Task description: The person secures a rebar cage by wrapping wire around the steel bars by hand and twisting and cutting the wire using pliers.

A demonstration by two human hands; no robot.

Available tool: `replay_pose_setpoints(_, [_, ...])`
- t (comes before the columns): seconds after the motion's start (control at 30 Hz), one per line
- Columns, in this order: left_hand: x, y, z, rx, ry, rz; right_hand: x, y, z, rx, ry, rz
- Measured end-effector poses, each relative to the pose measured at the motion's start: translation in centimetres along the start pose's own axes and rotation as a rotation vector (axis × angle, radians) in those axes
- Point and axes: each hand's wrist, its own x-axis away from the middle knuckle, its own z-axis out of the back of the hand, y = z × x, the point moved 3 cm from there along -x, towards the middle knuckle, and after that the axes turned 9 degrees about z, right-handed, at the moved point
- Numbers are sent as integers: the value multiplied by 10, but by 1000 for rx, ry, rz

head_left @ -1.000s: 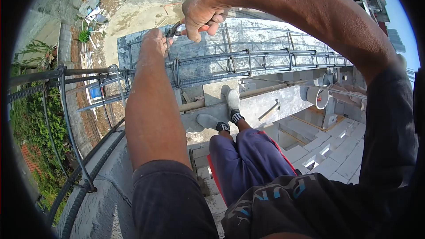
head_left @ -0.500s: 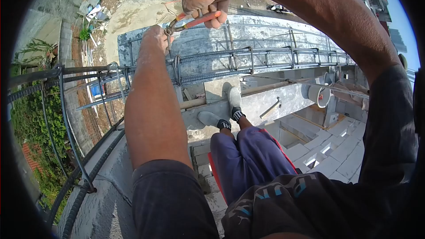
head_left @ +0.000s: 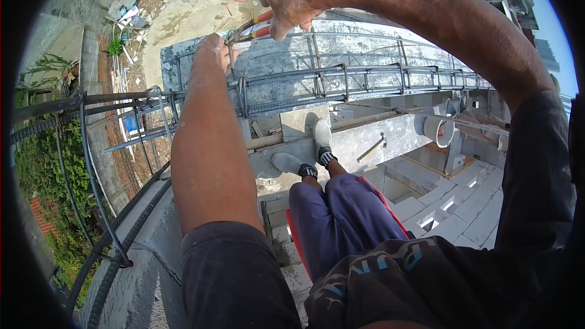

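While the right hand (head_left: pixel 289 6) bends over the spread red handles of the pliers (head_left: pixel 261 32) at the upper centre of the frame, its fingers partly curled around them, the left hand (head_left: pixel 214 53) sits just beside the tool's head, fingers bent in. Below both hands the rebar cage (head_left: pixel 323 74) runs from the centre toward the right edge, over a mottled grey panel (head_left: pixel 274 61), leaving a wide gap between its bars and the arched right forearm. At lower left a rough concrete ledge (head_left: pixel 137 274) drops off toward greenery (head_left: pixel 46 164); at the middle, two shoes (head_left: pixel 323 135) rest on a narrow grey surface, a hammer (head_left: pixel 372 149) lying to their right and a bucket (head_left: pixel 437 133) farther right, with a block floor (head_left: pixel 469 204) below. The ends of the handles disappear under the right palm, and the left fingers are mostly turned away, so whether they grip anything cannot be told; the jaws are too small to make out, and a black rim cuts off the frame's corners
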Motion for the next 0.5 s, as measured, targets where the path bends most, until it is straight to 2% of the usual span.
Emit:
replay_pose_setpoints(0.07, [9,1,-1,-40,10,-26,9,2,-9,444,393,254])
replay_pose_setpoints(0.1, [10,4,-2,-39,31,-9,10,-3,-5,564,245,252])
replay_pose_setpoints(0.23, [18,4,-7,10,73,20,16,-18,-7,716,188,358])
replay_pose_setpoints(0.33, [8,4,-5,-14,92,23,6,-20,-7,664,52,291])
replay_pose_setpoints(0.43, [-3,7,-3,-20,97,41,20,-26,-7,920,279,323])
replay_pose_setpoints(0.5, [-6,7,-2,-23,97,33,31,-33,-1,948,167,356])
